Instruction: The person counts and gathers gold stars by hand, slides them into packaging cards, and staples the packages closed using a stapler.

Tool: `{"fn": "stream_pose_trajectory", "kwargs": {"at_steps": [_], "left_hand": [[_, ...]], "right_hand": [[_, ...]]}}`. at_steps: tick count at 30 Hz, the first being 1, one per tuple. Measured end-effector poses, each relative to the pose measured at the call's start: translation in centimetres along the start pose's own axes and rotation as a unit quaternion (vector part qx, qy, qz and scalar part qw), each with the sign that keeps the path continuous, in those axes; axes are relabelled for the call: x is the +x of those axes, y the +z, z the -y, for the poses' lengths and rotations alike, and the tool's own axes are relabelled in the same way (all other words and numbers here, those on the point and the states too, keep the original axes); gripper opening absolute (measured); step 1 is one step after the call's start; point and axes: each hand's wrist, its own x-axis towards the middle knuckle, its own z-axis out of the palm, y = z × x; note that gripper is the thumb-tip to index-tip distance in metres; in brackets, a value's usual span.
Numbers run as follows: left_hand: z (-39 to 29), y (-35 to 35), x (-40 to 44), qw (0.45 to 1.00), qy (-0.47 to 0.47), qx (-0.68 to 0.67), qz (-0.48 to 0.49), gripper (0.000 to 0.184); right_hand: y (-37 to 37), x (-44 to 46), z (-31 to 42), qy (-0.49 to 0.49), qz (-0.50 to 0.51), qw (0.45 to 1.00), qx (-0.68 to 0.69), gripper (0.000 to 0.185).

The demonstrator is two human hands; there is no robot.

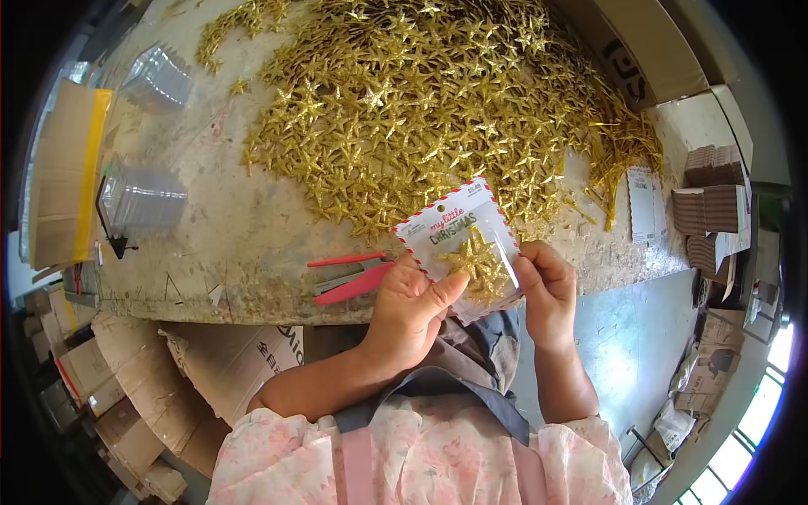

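We take the pile of gold stars (379,126) as our landmark. At its near edge, our left hand (412,316) and right hand (551,290) hold up the printed card (453,220) with the gold star cluster (477,263) on its front. Our left fingers are nearly closed: the thumb presses at the cluster, and the others are bent at the card's lower left. Our right thumb and fingers pinch the right edge, with almost no opening.

If our left thumb presses too hard, we judge that points of the stars could bend or glitter could fall. If our right pinch becomes loose, the card could tilt and the cluster slide. Too strong a squeeze from both sides could crease the card.

About containers: clear plastic seems to lie over the cluster, but we cannot tell if it is closed. Left of the pile are stacked clear plastic trays (151,200), and we see nothing in them. Beyond its far right side is a cardboard box (686,50); its inside is hidden. The pink-handled tool (358,286) lies nearer than the pile.
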Motion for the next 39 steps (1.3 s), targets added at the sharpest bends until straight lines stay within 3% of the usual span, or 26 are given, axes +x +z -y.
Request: {"fn": "stream_pose_trajectory", "kwargs": {"at_steps": [31, 33, 39], "left_hand": [[-0.2, -0.2, 0.2, 1.000, 0.017, 0.016, -0.018, 0.033], [-0.2, -0.7, 0.3, 0.999, 0.019, 0.040, -0.010, 0.039], [0.1, -0.7, 0.2, 0.998, 0.031, 0.051, -0.026, 0.042]], "right_hand": [[0.2, 0.3, -0.3, 0.011, -0.004, 1.000, 0.004, 0.017], [0.2, 0.1, -0.2, 0.024, 0.005, 0.999, 0.028, 0.017], [-0.3, -0.1, -0.4, 0.016, 0.012, 0.999, -0.036, 0.018]]}}
